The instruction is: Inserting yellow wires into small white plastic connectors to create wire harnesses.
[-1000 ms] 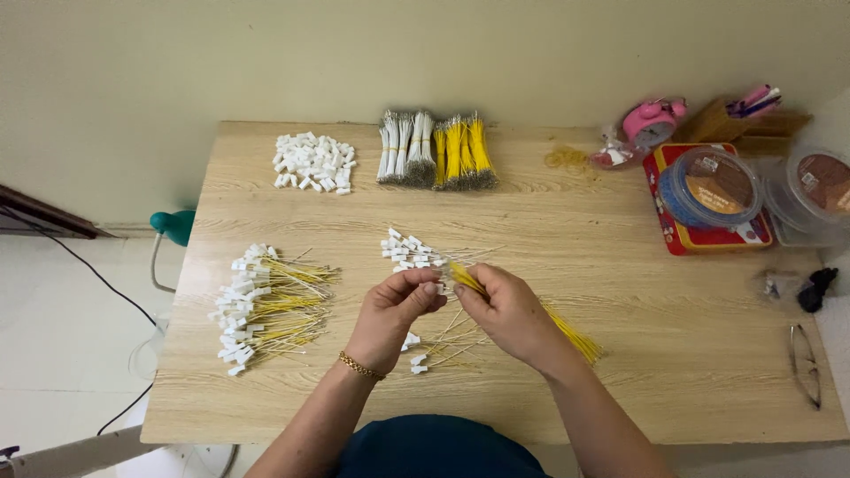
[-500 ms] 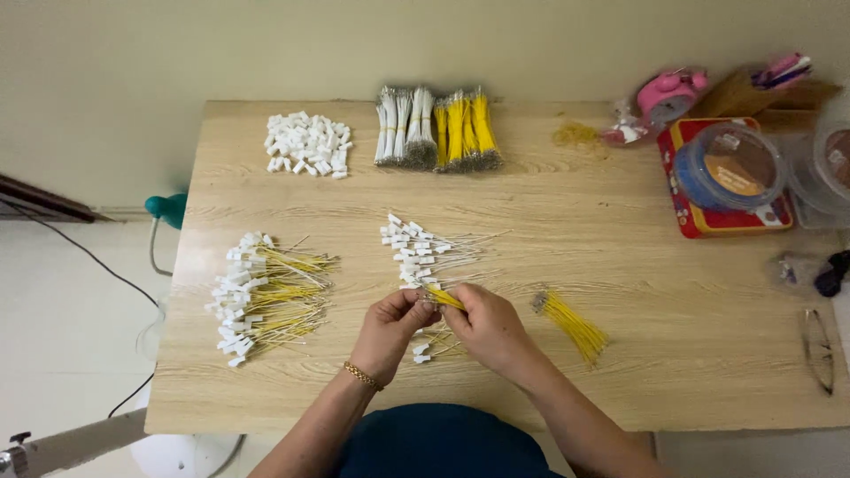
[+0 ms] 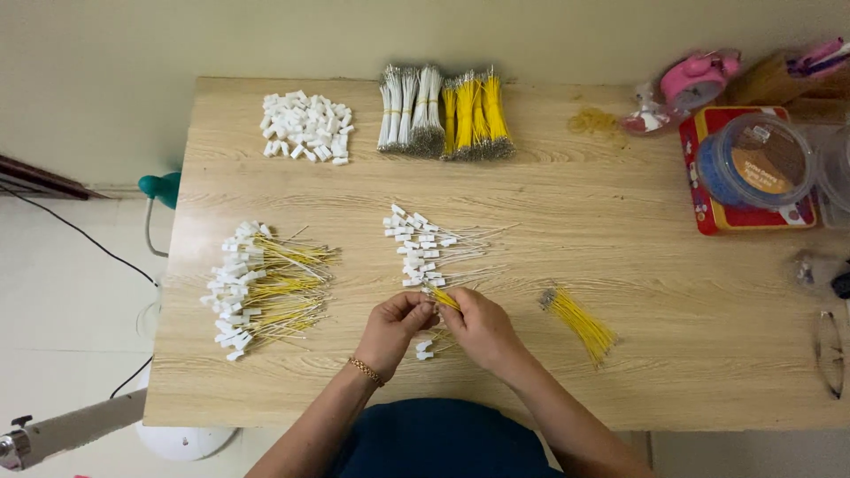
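Light wood-grain table (image 3: pixel 620 221) fills most of frame, its far edge against a plain beige wall (image 3: pixel 177 44) across the top. Pale tiled floor (image 3: pixel 62 292) down the left side, with a black cable (image 3: pixel 80 235) trailing over it. Dark wooden strip (image 3: pixel 40 177) at left edge. Teal lamp base (image 3: pixel 159 188) at the table's left edge. Grey metal tube (image 3: pixel 71 429) lower left. Even, soft light, no hard shadows.

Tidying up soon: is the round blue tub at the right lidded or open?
Lidded. A clear lid covers the blue tub on the red box; what it holds cannot be told.
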